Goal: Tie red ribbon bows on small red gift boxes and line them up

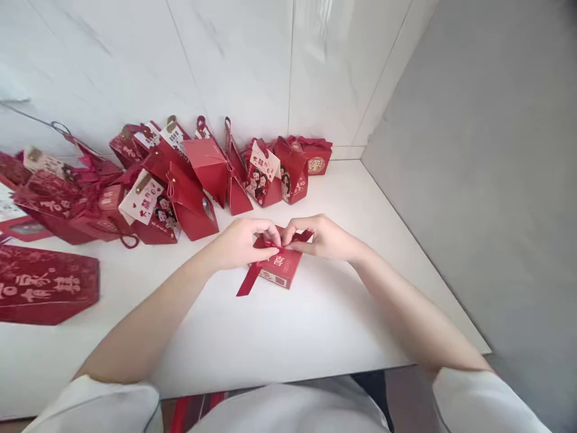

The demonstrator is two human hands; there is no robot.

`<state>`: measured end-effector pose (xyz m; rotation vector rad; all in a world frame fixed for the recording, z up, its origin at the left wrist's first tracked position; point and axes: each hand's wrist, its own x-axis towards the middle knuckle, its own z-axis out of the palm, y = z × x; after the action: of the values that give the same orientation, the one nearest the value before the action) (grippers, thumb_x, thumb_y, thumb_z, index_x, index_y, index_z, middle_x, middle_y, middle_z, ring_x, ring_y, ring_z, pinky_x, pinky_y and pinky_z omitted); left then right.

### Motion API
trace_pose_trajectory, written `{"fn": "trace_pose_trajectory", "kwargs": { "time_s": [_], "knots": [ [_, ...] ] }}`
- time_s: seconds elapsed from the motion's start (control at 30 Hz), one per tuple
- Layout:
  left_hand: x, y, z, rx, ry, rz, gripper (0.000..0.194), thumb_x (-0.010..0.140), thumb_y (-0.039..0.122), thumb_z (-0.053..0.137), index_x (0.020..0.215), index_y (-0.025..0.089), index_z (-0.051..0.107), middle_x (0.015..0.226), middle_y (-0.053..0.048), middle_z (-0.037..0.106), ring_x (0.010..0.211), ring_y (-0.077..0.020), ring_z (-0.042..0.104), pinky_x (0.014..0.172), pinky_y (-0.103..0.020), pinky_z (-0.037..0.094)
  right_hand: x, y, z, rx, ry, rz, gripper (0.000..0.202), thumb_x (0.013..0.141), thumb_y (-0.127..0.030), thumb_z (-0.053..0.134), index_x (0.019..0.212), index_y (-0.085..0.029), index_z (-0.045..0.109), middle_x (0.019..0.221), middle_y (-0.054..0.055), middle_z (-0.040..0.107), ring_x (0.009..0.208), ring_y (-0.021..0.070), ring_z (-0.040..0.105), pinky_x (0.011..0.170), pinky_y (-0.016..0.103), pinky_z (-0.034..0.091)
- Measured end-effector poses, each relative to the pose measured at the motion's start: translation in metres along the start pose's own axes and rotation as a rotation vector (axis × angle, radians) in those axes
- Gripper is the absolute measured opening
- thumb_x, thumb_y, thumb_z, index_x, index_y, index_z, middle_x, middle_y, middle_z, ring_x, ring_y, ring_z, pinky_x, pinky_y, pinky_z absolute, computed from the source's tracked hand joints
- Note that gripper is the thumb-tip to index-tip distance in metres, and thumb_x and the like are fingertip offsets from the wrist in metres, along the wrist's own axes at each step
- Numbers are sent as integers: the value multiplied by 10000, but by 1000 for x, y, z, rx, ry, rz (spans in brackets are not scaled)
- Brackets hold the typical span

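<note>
A small red gift box (288, 264) with pale printed characters lies on the white table in front of me. Across its top runs a dark red ribbon (249, 280), one tail of which hangs over the near left side onto the table. My left hand (247, 243) pinches the ribbon between thumb and fingers above the box. From the other side my right hand (318, 237) pinches it too, the fingertips of both hands almost touching at the knot or loop. The fingers partly hide that spot and the back of the box.
Several red gift boxes with ribbons and tags, among them a tagged box (261, 174), stand along the tiled wall (234, 60). A flat red box (49, 282) lies at the left. The white table (252, 343) meets a grey panel (473, 150) on the right.
</note>
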<state>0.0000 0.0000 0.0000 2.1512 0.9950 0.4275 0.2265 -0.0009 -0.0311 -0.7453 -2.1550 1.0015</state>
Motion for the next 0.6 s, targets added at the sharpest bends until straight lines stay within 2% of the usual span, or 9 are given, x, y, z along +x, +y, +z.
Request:
{"fn": "trace_pose_trajectory", "kwargs": {
  "time_s": [0.13,0.27,0.37,0.47,0.6],
  "knots": [
    [-9,13,13,289,159,15,124,792,137,623,878,225,637,809,59,675,705,-102,610,654,-212,442,1,4,2,21,-10,6,66,835,-135,660,857,-197,656,849,-17,703,699,99,581,684,235,449],
    [-11,13,25,563,280,160,158,803,69,564,866,212,588,761,55,640,624,-98,559,568,-229,386,1,4,3,16,-26,34,70,832,-132,651,834,-202,648,832,-18,704,698,106,580,700,248,453],
    [-9,4,30,596,362,247,158,824,56,546,857,209,569,775,49,639,613,-93,555,561,-225,396,0,2,2,39,-34,52,39,835,-176,672,823,-201,645,823,-16,699,687,108,576,706,258,454],
    [-8,-7,31,536,410,320,146,845,71,564,880,212,566,792,47,646,637,-91,575,606,-213,438,2,1,-1,110,-55,61,102,838,-285,709,860,-203,651,862,-5,690,751,126,591,720,265,451],
    [-8,-18,32,466,467,398,151,856,75,576,928,207,566,840,25,672,711,-97,622,682,-205,487,5,7,0,127,57,149,192,932,-362,580,888,-205,680,950,29,637,916,164,585,861,316,451]
  ]
}}
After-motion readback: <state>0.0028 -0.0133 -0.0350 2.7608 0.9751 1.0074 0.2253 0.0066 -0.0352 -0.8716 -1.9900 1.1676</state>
